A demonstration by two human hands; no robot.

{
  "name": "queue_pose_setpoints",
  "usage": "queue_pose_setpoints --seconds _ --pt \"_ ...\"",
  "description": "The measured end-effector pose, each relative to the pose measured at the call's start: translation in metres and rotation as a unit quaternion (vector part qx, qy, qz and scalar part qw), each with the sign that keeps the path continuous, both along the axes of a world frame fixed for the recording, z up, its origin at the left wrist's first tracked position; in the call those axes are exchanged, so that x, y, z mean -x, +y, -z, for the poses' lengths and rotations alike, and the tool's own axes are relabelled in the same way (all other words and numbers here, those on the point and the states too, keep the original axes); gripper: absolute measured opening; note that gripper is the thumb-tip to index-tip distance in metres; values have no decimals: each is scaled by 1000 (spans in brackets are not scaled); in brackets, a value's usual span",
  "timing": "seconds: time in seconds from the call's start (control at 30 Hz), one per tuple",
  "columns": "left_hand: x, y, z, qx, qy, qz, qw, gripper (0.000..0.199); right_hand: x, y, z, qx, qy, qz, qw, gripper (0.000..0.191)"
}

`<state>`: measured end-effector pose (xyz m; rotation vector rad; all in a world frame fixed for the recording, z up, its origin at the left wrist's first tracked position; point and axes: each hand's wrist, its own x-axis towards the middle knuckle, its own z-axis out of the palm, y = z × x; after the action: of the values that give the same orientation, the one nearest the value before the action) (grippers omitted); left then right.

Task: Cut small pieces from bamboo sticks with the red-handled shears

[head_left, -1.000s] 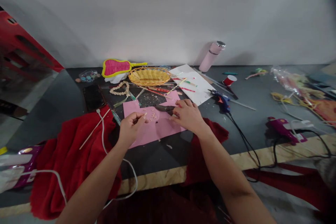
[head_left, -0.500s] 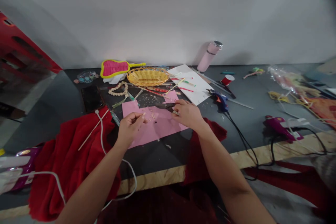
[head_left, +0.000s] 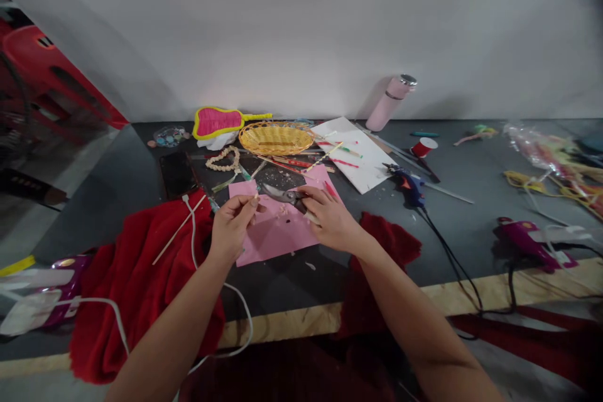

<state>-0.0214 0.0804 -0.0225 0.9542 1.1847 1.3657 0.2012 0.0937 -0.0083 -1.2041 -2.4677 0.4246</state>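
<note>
My right hand is wrapped round a pair of cutters, whose dark blades point left above the pink paper. Left of them, my left hand pinches a small pale piece between thumb and finger, close to the blades but apart from them. Several tiny pale bits lie on the paper between my hands. A heart-shaped beige ring is on the table behind my left hand.
Behind the paper are a yellow basket, a pink-and-yellow paddle shape and a white sheet. A glue gun, a pink bottle and a thread spool stand or lie rightward. Red cloth and a phone are leftward.
The cutters have come further left and their blades now show near my left hand. The whole view has shifted, so the table things appear further right.
</note>
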Motion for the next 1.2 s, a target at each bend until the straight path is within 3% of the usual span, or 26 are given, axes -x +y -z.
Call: queue_pose_setpoints --seconds 0.13,0.37,0.9,1.0,1.1,1.2 --pt "1 -1 -1 -8 -24 -8 1000 19 3 -3 1 -13 -71 4 997 42" --pt "1 -3 8 -29 16 27 999 14 12 -9 -2 -12 -104 8 994 38" --pt "1 -4 6 -16 104 64 992 16 16 -6 8 -18 -80 17 997 28" --pt "0 -6 3 -18 107 63 992 17 16 -4 15 -11 -29 37 999 41" --pt "-1 -8 0 -21 124 74 989 17 16 -3 18 -1 -38 37 999 57" --pt "-1 -8 -1 -22 141 77 987 18 16 -5 16 22 -82 39 996 55"
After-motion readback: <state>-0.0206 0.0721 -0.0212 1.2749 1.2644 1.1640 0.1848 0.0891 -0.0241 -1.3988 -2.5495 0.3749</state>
